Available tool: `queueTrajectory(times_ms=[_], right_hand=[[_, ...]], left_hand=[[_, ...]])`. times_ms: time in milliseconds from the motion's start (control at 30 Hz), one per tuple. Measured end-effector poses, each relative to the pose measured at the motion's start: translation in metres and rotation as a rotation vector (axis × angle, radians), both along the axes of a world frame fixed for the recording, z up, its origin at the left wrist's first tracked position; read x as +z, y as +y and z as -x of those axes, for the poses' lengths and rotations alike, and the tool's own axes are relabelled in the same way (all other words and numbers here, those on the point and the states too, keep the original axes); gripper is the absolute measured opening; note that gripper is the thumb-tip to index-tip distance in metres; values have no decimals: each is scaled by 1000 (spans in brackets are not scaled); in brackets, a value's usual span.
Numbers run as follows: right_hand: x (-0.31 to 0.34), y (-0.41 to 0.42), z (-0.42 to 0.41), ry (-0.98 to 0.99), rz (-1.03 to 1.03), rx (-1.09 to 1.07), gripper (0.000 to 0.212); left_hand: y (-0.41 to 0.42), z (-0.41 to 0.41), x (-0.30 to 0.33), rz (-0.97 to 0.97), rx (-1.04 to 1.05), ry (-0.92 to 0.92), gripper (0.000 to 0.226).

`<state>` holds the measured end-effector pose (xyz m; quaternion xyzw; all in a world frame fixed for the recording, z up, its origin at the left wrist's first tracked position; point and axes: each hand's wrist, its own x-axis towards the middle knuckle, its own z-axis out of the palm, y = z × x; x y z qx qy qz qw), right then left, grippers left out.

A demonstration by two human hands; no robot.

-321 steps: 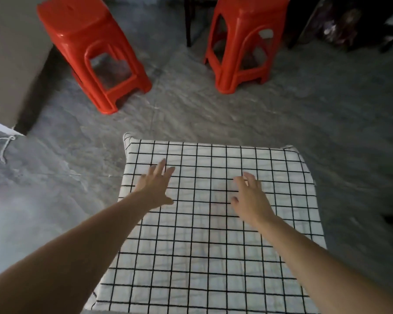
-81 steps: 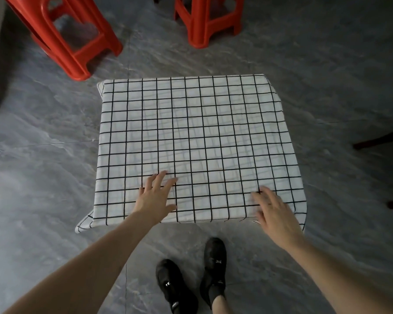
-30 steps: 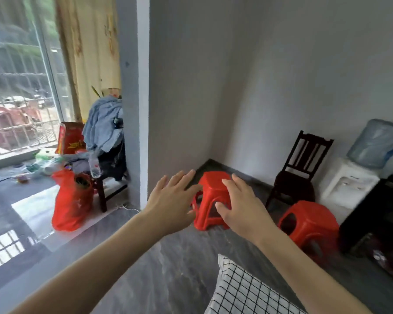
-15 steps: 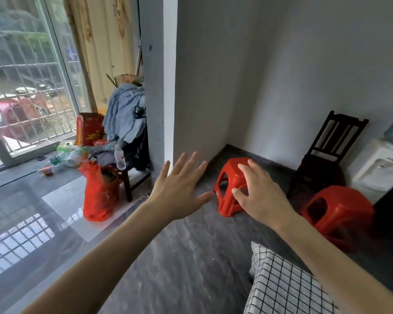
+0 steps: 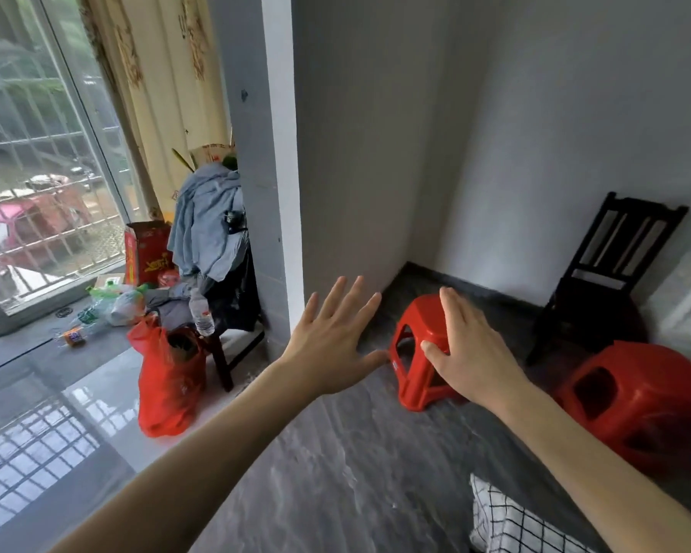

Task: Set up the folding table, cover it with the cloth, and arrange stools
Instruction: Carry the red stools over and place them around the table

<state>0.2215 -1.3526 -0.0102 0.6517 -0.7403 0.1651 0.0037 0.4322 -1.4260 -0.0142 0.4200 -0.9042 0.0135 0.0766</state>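
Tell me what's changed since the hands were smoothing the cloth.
Both hands left the checked cloth and now reach, open, toward the far red stool: left hand, right hand. Neither grips anything. The cloth stays on the table; both stools stay on the floor.

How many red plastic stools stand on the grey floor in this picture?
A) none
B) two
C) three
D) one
B: one red stool stands near the wall corner behind the open hands, and a second red stool stands at the right, in front of the dark wooden chair.
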Motion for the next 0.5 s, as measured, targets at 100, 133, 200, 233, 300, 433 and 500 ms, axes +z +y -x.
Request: queueTrajectory(times_ms=[100, 133, 200, 233, 300, 433, 500], right_hand=[[0, -47, 29, -1, 18, -17, 84], [0, -62, 38, 2, 18, -17, 83], [-2, -89, 53, 6, 2, -25, 81], [-4, -101, 59, 2, -11, -31, 80], [-10, -121, 70, -10, -42, -48, 78], [-20, -154, 95, -20, -71, -115, 77], [-29, -171, 108, -57, -89, -167, 76]], left_hand=[[-51, 22, 1, 39, -26, -36, 85], [-67, 28, 0, 49, -28, -34, 83], [-96, 39, -2, 57, -33, -24, 83], [-108, 44, -5, 54, -40, -25, 84], [-129, 53, -14, 39, -53, -42, 85], [-173, 72, -27, 14, -63, -78, 91], [-199, 84, -33, 6, -85, -86, 91]])
